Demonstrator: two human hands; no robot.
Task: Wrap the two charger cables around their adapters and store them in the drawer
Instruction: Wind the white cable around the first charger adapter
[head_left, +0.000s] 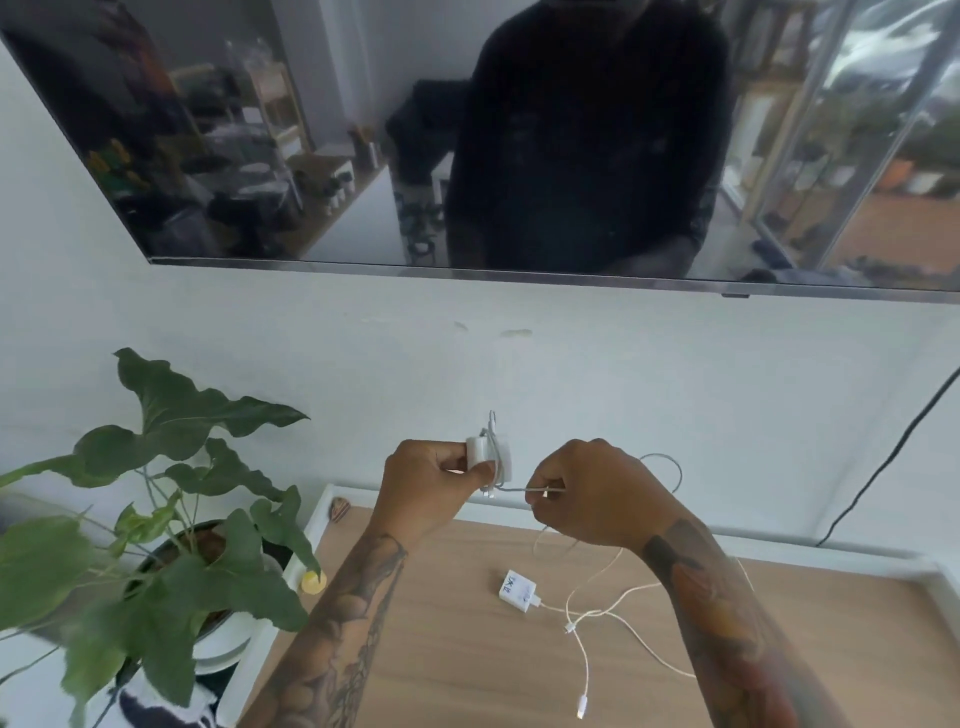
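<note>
My left hand (428, 480) grips a white adapter (480, 451) held up in front of the wall, with a few turns of grey-white cable around it. My right hand (589, 493) pinches that first cable (519, 489) taut just to the right of the adapter; its slack loops behind my right wrist. A second white adapter (517, 592) lies flat on the wooden top (441, 623), its cable (597, 613) trailing loose to the right and toward me, plug end near the front. No drawer is visible.
A potted plant (171, 519) with big leaves stands at the left, close to my left forearm. A wall-mounted TV screen (467, 156) hangs above. A black cord (883, 467) runs down the wall at right. A small yellow object (313, 581) sits by the pot.
</note>
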